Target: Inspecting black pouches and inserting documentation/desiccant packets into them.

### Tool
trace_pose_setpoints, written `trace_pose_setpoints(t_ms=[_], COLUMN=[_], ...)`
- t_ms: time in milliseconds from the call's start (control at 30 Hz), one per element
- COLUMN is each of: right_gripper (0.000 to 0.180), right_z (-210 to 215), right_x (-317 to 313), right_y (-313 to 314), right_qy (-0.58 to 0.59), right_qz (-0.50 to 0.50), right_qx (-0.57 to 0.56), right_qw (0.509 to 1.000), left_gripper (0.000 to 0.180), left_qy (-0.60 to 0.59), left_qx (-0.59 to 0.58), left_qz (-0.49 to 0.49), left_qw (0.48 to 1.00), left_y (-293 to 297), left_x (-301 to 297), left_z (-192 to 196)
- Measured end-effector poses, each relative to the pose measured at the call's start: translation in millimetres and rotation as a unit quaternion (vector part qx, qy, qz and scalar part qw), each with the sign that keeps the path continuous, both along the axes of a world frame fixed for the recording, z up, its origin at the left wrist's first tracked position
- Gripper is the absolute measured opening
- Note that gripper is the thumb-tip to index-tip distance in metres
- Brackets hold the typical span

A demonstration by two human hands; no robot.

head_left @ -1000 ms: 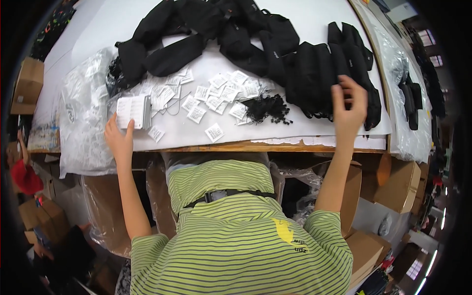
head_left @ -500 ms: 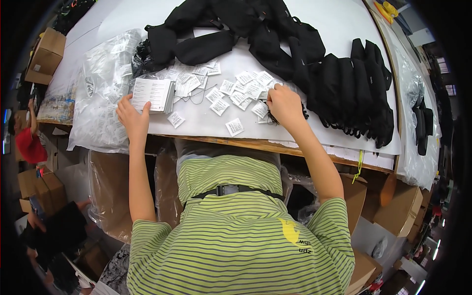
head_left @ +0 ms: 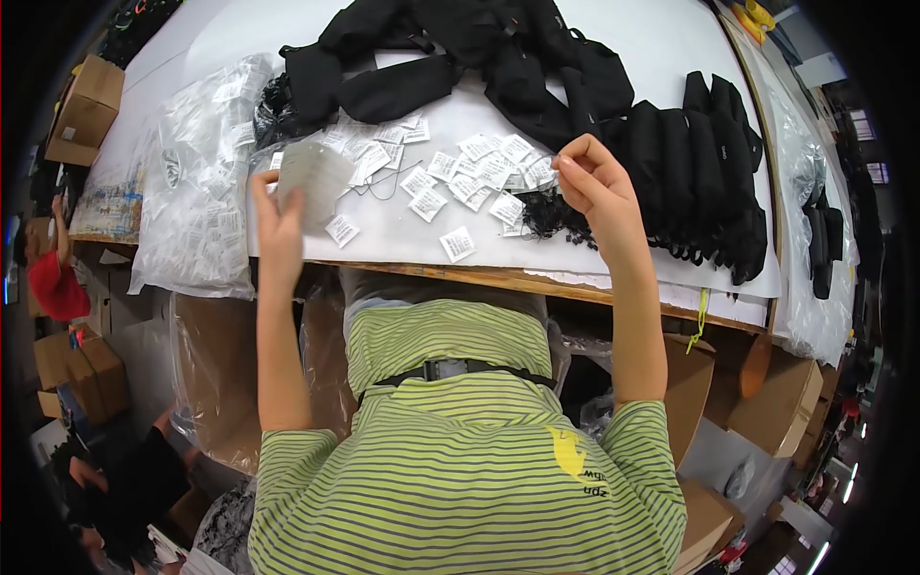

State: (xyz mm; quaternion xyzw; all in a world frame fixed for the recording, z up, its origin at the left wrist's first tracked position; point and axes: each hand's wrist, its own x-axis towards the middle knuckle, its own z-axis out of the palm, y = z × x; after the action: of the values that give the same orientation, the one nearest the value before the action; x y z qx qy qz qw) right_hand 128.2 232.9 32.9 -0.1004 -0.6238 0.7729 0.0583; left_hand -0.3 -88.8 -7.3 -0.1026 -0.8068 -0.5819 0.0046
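My left hand (head_left: 280,222) is raised at the left of the table, gripping a greyish-white card (head_left: 314,182) between thumb and fingers; the card is tilted and slightly blurred. My right hand (head_left: 596,182) is lifted above a tangle of black cords (head_left: 554,217), its thumb and forefinger pinched together. Whatever may be between those fingertips is too small to make out. Small white printed packets (head_left: 458,243) lie scattered between my hands, several overlapping in a loose pile. Another heap of white packets (head_left: 369,158) is beside the card, with thin dark cords across it.
Black fabric pouches (head_left: 398,91) cover the far side, and a row of them (head_left: 695,182) lies at the right. A clear plastic bag (head_left: 196,182) of white packets rests at the left. Below the wooden table edge (head_left: 431,272) stand cardboard boxes (head_left: 776,407). Other people are at far left.
My left hand has come up from the stack of cards and now holds a card tilted up. My right hand has risen away from the black cords, up and to the right.
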Motion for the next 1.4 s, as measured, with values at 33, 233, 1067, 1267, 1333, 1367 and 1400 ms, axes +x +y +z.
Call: trace_pose_setpoints(t_ms=[33, 233, 1067, 1267, 1333, 1367, 1400], right_gripper=[0.011, 0.013, 0.011, 0.011, 0.011, 0.011, 0.011], right_z=[-1.5, -20.5, -69.5, -62.9, -64.2, -64.8, -64.6], right_x=[0.8, 14.1, 20.2, 26.6, 27.1, 27.2, 27.4], right_y=[-4.2, -40.5, -90.0, -90.5, -91.7, -92.1, -92.1], right_qy=[0.000, -0.033, 0.034, -0.029, -0.023, -0.018, -0.019], right_qz=[0.005, -0.024, -0.078, -0.099, -0.097, -0.096, -0.096], right_qx=[-0.002, 0.012, -0.078, 0.029, 0.044, 0.060, 0.060], right_qw=[1.000, 0.999, 0.993, 0.994, 0.994, 0.993, 0.993], left_gripper=[0.029, 0.061, 0.024, 0.024, 0.023, 0.022, 0.022], left_qy=[-0.029, -0.051, -0.001, 0.002, 0.009, 0.015, 0.014], left_qx=[0.068, 0.015, 0.008, 0.002, 0.000, 0.000, -0.001], left_qz=[-0.024, -0.154, -0.157, -0.156, -0.152, -0.148, -0.149], left_qw=[0.997, 0.987, 0.988, 0.988, 0.988, 0.989, 0.989], left_y=[13.3, 47.4, 78.9, 83.1, 83.3, 83.5, 83.9], left_x=[14.6, 52.9, 90.2, 94.7, 95.0, 95.0, 95.1], left_z=[9.5, 17.5, -9.6, -0.1, -1.4, -2.0, -2.4])
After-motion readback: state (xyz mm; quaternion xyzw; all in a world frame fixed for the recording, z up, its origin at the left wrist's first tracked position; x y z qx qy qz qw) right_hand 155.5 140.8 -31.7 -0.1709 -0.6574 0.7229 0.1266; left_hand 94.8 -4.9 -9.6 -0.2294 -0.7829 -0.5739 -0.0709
